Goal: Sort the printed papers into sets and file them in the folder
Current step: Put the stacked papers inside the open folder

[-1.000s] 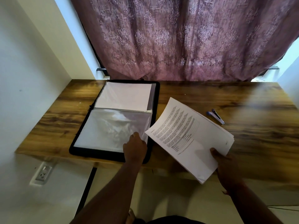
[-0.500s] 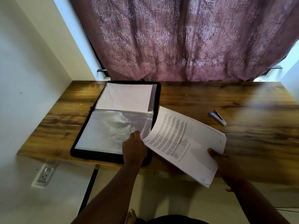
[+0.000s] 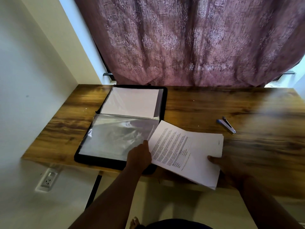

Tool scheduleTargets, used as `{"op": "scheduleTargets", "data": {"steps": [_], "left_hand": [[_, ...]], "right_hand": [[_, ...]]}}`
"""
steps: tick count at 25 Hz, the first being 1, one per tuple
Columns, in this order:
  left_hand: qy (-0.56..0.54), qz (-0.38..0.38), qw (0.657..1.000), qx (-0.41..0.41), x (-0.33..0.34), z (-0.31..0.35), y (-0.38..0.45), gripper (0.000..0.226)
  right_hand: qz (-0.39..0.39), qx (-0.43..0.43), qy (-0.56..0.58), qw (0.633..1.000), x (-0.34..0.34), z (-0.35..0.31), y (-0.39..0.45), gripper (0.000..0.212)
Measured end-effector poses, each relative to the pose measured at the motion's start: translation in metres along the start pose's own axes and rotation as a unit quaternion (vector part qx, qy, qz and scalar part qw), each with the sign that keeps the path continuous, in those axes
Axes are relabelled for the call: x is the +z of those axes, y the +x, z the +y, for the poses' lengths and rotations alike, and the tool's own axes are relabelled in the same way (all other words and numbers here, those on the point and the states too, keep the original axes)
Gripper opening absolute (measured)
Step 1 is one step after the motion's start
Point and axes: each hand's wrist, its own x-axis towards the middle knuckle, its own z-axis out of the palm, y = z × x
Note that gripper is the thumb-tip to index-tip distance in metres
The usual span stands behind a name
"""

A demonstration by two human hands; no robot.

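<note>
A patterned mauve curtain [image 3: 189,40] hangs past the far edge of the wooden bench [image 3: 214,103], well beyond both hands. The streaked grain lies bare beyond the right hand [image 3: 231,167]. A black folder [image 3: 162,103] lies open ahead of the left hand [image 3: 139,158], its glossy plastic sleeve [image 3: 115,138] crinkled. The left hand's fingers rest at that sleeve's right edge. The right hand grips a stack of printed papers [image 3: 186,151] by its near corner, overhanging the bench's front edge. A small stapler [image 3: 226,124] lies beyond the right hand.
</note>
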Motion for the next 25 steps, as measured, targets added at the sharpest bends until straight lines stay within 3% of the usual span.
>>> {"op": "scheduleTargets", "data": {"steps": [2,4,6,10,14,15,18,25], "left_hand": [[-0.022,-0.030,0.999,0.025,-0.007,0.003,0.005,0.035],[-0.047,-0.057,0.996,0.058,-0.011,0.009,0.011,0.031],[-0.011,-0.038,0.998,0.045,-0.017,0.010,0.020,0.032],[0.016,-0.038,0.999,-0.017,-0.022,0.025,0.040,0.038],[0.050,-0.046,0.997,-0.021,-0.027,0.029,0.057,0.034],[0.046,-0.043,0.998,-0.021,-0.027,0.030,0.060,0.031],[-0.012,0.001,0.999,-0.045,-0.028,0.032,0.067,0.029],[-0.133,0.093,0.978,-0.130,-0.035,0.044,0.076,0.034]], "right_hand": [[0.001,0.019,-0.006,1.000,-0.002,0.003,0.004,0.018],[-0.001,-0.009,-0.015,1.000,-0.006,0.004,0.007,0.038],[-0.017,-0.053,-0.046,0.997,-0.005,0.008,0.013,0.053],[-0.017,-0.082,-0.052,0.995,-0.011,-0.003,0.014,0.024],[-0.051,-0.066,-0.053,0.995,-0.013,-0.009,0.022,0.052],[-0.050,-0.057,-0.059,0.995,-0.014,-0.010,0.025,0.047],[-0.043,-0.036,-0.067,0.996,-0.015,-0.009,0.037,0.022],[-0.038,-0.030,-0.140,0.989,-0.018,-0.011,0.048,0.021]]}}
